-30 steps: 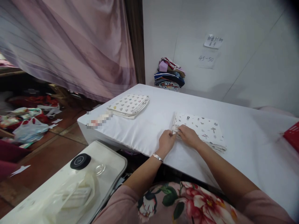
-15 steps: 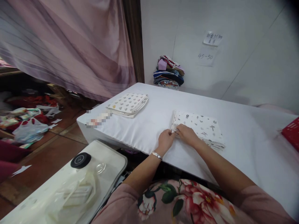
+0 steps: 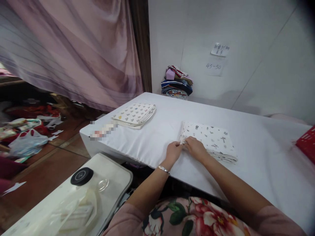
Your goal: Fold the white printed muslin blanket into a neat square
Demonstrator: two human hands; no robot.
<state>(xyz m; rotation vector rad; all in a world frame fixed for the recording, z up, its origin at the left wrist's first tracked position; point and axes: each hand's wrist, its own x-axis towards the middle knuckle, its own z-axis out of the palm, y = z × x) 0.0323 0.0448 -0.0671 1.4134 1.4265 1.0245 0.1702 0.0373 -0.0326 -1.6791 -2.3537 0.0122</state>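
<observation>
A white folded cloth (image 3: 216,136) with small dark prints lies flat on the white-covered table (image 3: 169,114) in front of me. At its near left corner, my left hand (image 3: 174,151) pinches the layered edge. Right beside it, my right hand (image 3: 196,148) has its fingers curled on the same corner, gripping the edge from above. The two hands almost touch. Fingertips hide part of the corner. Farther left on the table rests a second folded white cloth (image 3: 136,113), printed with grey shapes; neither hand touches it.
A lower white surface at front left holds a round black object (image 3: 82,176) and a clear plastic bag (image 3: 76,213). Folded fabrics (image 3: 176,80) are stacked by the wall. A red basket (image 3: 306,144) stands at the right edge. A pink curtain (image 3: 98,49) hangs at left.
The whole view has shifted slightly, so things sit a little lower. Both hands stay at the same cloth corner, with hardly any movement against it.
</observation>
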